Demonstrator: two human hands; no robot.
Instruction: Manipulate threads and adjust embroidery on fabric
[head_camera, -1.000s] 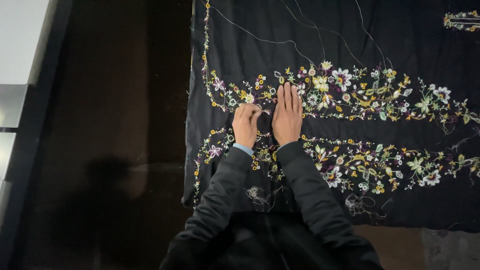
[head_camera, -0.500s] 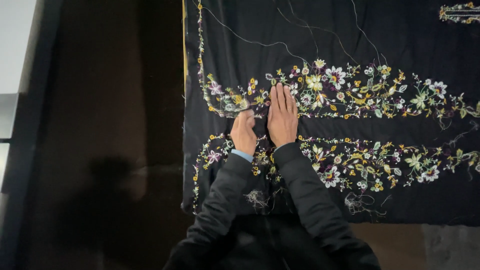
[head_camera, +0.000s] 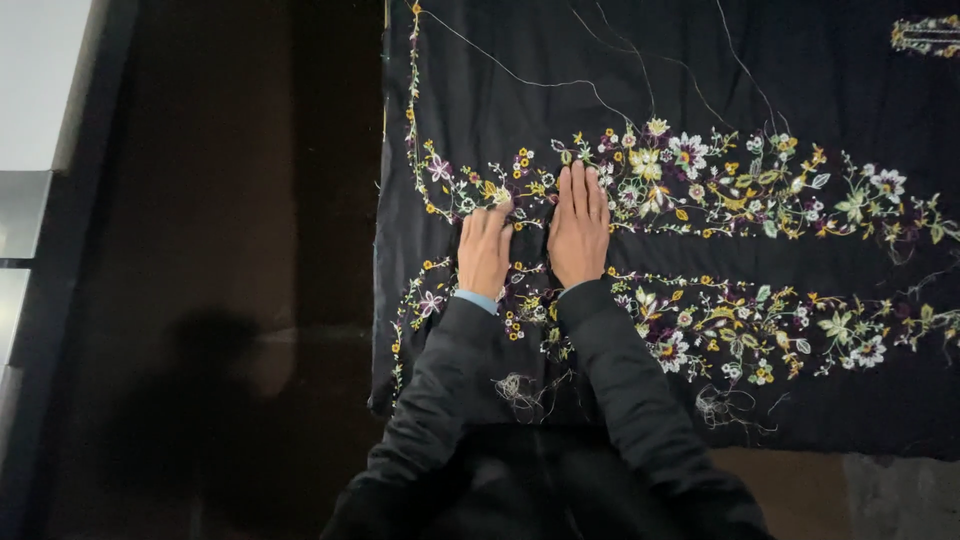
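Note:
A black cloth embroidered with two bands of white, yellow and purple flowers lies spread out in front of me. My left hand rests on it between the bands, its fingers curled under so that anything in them is hidden. Close beside it, my right hand lies flat on the cloth with fingers straight and together, its fingertips reaching the upper flower band. A narrow dark fold of cloth shows between the two hands. The lower flower band runs off to the right of my wrists. Both sleeves are black.
Loose pale threads trail over the upper cloth, and thread tangles lie near its lower edge. A dark brown surface lies to the left, with a pale ledge at the far left. Another embroidered piece is at top right.
Both hands stay at the same spot on the cloth. Only the view has shifted slightly.

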